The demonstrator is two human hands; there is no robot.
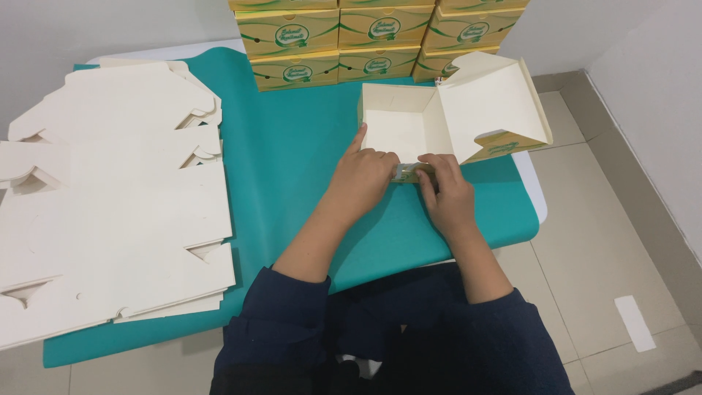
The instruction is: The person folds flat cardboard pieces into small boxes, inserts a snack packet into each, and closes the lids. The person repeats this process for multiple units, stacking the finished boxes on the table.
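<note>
A half-folded cardboard box (398,124), white inside and yellow-green outside, stands on the teal table cover (292,153) with its lid (490,102) open to the right. My left hand (365,175) presses on the box's near wall, index finger stretched along the left corner. My right hand (446,192) pinches the same near wall from the right side. Both hands touch the front flap, which they partly hide.
A pile of flat, unfolded white box blanks (110,197) covers the table's left side. Finished yellow boxes (380,36) are stacked in rows at the far edge. The table edge (537,197) ends on the right, with tiled floor (607,241) beyond.
</note>
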